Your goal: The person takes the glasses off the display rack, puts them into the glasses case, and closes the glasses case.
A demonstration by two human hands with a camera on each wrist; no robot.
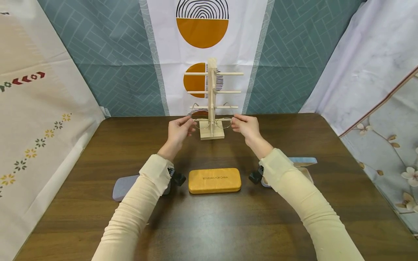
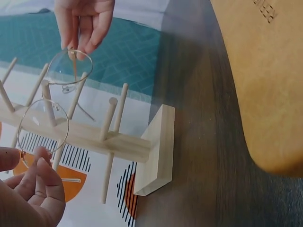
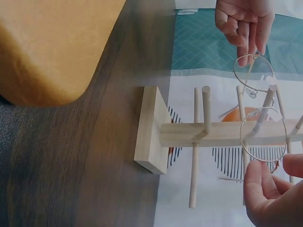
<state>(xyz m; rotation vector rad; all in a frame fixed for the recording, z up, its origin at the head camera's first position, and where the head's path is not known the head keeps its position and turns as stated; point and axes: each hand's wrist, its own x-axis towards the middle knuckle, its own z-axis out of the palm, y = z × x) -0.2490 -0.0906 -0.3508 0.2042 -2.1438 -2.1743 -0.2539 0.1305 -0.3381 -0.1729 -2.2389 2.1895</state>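
Observation:
Both hands hold one pair of thin gold-rimmed glasses point(image 1: 202, 129) in front of a wooden glasses rack point(image 1: 212, 134). My left hand point(image 1: 179, 129) pinches the frame at its left hinge, and my right hand point(image 1: 246, 127) pinches the right hinge. The temples are unfolded and point back past the rack's pegs. In the left wrist view the round rims point(image 2: 68, 126) lie on either side of a peg tip point(image 2: 46, 84). Clear lenses and nose pads show in the right wrist view. Whether the bridge touches the peg, I cannot tell.
A yellow glasses case point(image 1: 214, 183), shut, lies between the forearms on the wooden table point(image 1: 209, 224). A blue-grey case point(image 1: 125, 187) is partly hidden under the left sleeve. Behind the right sleeve sits an open light-blue case point(image 1: 305, 161). Patterned cloth point(image 1: 127, 72) hangs behind the rack.

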